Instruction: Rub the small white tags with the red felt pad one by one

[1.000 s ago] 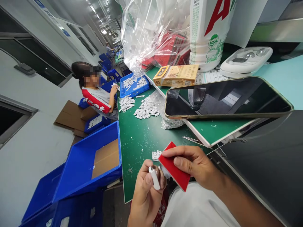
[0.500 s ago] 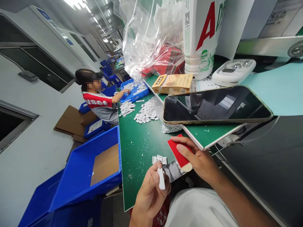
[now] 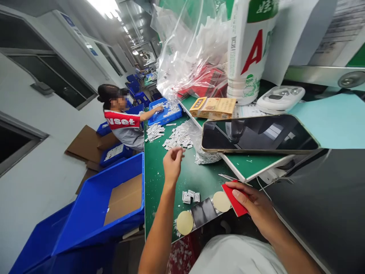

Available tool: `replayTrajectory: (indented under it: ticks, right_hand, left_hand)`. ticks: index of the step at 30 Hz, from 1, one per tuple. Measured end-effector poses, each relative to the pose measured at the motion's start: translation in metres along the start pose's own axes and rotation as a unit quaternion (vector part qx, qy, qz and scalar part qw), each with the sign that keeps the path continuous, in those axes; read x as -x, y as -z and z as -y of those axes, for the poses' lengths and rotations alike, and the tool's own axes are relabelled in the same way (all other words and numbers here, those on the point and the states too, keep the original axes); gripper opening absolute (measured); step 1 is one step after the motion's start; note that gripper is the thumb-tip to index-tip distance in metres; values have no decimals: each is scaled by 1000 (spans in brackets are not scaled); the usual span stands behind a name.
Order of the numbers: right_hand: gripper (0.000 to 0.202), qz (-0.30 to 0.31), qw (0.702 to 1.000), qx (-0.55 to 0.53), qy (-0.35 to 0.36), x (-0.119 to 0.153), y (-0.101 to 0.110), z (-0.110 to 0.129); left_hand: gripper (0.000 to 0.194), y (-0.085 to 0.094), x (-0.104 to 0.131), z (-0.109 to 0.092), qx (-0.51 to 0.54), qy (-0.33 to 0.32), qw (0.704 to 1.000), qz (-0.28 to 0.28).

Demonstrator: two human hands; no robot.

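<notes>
While the left hand (image 3: 172,164) reaches out over the green counter (image 3: 165,179), its fingers (image 3: 179,151) are bunched at the tips; can't tell if they pinch anything. It's near the pile of white bits (image 3: 178,137). The right hand (image 3: 253,207) rests at the counter edge w/ fingers pressed flat on a red card (image 3: 232,196). Just beside the card lie 2 tan discs (image 3: 221,201) & a grey strip (image 3: 203,211) between them. A few white bits (image 3: 190,197) sit close by. A phone (image 3: 258,137) lies on the raised shelf (image 3: 251,163). Blue bin (image 3: 97,213) stands left of the counter. Another person (image 3: 125,123) reaches into a blue tray (image 3: 165,112) farther off.
</notes>
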State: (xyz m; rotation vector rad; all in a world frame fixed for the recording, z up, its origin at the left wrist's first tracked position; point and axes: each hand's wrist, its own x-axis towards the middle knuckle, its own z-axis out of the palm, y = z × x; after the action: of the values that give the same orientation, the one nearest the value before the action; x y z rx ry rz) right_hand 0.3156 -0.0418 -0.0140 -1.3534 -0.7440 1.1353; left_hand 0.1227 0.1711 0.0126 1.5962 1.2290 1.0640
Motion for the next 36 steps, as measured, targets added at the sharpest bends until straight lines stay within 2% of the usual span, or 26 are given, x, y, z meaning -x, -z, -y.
replayTrajectory:
  ticks: [2, 4, 7, 10, 12, 15, 18, 22, 25, 27, 28, 30, 32, 33, 34, 36]
  right_hand:
    - [38, -28, 999, -21, -15, -1, 10, -6]
    - [39, -54, 997, -38, -26, -3, 16, -12]
    - [39, -65, 996, -62, -30, -6, 14, -18]
    - [38, -24, 997, -71, -33, -8, 1, -17]
    - [37, 13, 997, -65, -38, -7, -7, -15]
    - [37, 39, 997, -57, -41, -6, -13, -13]
    - [37, 36, 997, -60, -42, -5, -11, -14]
    - [36, 35, 996, -74, -46, -4, -9, -17]
    - [37, 24, 995, -88, -38, 0, -14, -14]
    - [32, 47, 996, -77, -6, 4, -19, -8]
    - [28, 81, 994, -73, 18, 7, -22, -3]
    - [24, 207, 972, -84, 73, 10, -27, 7]
    - [26, 354, 922, -91, 127, 10, -31, 17]
    - [28, 386, 907, -77, 151, 8, -32, 22]
    - [29, 370, 912, -51, 170, 6, -33, 27]
    - [27, 249, 950, 2, 190, 1, -32, 35]
  left_hand:
    - [26, 10, 36, 33, -113, 10, 991, 70]
    - [25, 18, 70, 62, -209, 17, 969, 135]
    - [24, 21, 104, 89, -299, 14, 933, 200]
    - [27, 14, 115, 100, -336, 1, 910, 241]
    - [28, 9, 115, 104, -340, -2, 906, 253]
    - [24, 6, 112, 108, -306, 3, 917, 257]
    - [23, 7, 109, 108, -221, 16, 946, 238]
    - [27, 7, 110, 93, -47, 77, 985, 144]
    - [39, 5, 119, 67, 124, 153, 978, 72]
    - [43, 4, 128, 47, 235, 209, 948, 55]
    - [41, 4, 133, 36, 283, 236, 928, 53]
    - [32, 4, 143, 16, 356, 289, 887, 61]
    - [26, 3, 152, -3, 399, 333, 851, 76]
    - [25, 3, 156, -11, 417, 350, 835, 82]
    - [25, 2, 159, -19, 440, 366, 815, 86]
    - [28, 2, 164, -31, 496, 391, 770, 90]
